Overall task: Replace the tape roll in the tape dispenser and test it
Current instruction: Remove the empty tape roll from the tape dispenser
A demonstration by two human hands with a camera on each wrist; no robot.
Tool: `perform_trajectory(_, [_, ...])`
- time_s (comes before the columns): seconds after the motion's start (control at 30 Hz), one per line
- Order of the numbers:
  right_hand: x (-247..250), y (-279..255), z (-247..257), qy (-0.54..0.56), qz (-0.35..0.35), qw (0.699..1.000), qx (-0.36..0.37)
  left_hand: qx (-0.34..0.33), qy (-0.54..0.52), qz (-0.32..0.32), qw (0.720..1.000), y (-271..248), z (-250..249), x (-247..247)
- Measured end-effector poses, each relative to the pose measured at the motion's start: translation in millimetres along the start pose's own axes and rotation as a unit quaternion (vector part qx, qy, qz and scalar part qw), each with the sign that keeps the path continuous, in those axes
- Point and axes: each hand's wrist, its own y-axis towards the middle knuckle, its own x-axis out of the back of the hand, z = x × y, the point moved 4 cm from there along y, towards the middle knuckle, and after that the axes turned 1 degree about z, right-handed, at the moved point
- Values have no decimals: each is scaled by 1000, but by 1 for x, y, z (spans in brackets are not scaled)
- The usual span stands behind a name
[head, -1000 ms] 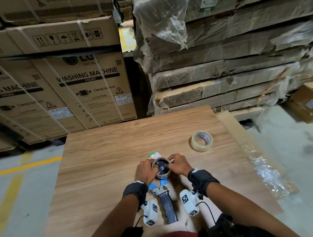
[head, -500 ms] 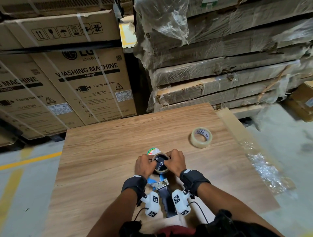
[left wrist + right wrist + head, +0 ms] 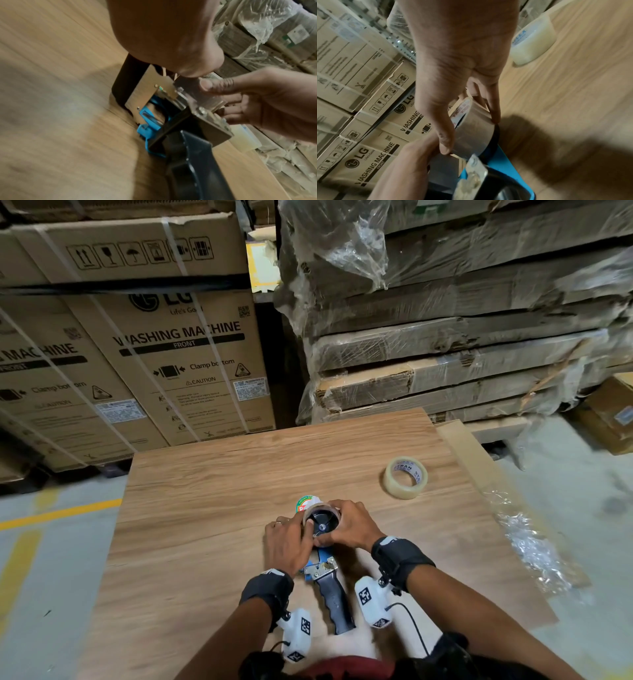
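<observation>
The tape dispenser (image 3: 325, 577) lies on its side on the wooden table (image 3: 212, 508), black handle (image 3: 335, 602) pointing at me. A clear tape roll (image 3: 322, 513) sits on its black hub. My left hand (image 3: 294, 534) grips the roll from the left, thumb across the hub. My right hand (image 3: 342, 522) curls round it from the right; in the right wrist view thumb and fingers pinch the roll (image 3: 477, 119). In the left wrist view the dispenser's metal frame (image 3: 154, 88) and blue parts (image 3: 147, 125) show, while the left fingers are hidden behind the palm.
A second clear tape roll (image 3: 406, 477) lies on the table to the far right, also seen as a pale roll (image 3: 534, 44). Washing machine cartons (image 3: 178, 354) and wrapped flat boxes (image 3: 462, 337) stand behind the table. Crumpled plastic film (image 3: 534, 549) lies off the right edge.
Both hands have closed tighter round the roll on the hub, and the left thumb now lies across the hub. The dispenser and the spare roll have stayed put.
</observation>
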Motion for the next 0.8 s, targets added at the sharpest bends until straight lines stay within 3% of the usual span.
perform_trajectory(0.33, [-13, 1, -4, -22, 6, 998, 54, 12, -13, -27, 999, -2, 5, -3])
perform_trajectory(0.8, [5, -8, 6, 4, 27, 995, 97, -25, -3, -48, 999, -4, -4, 4])
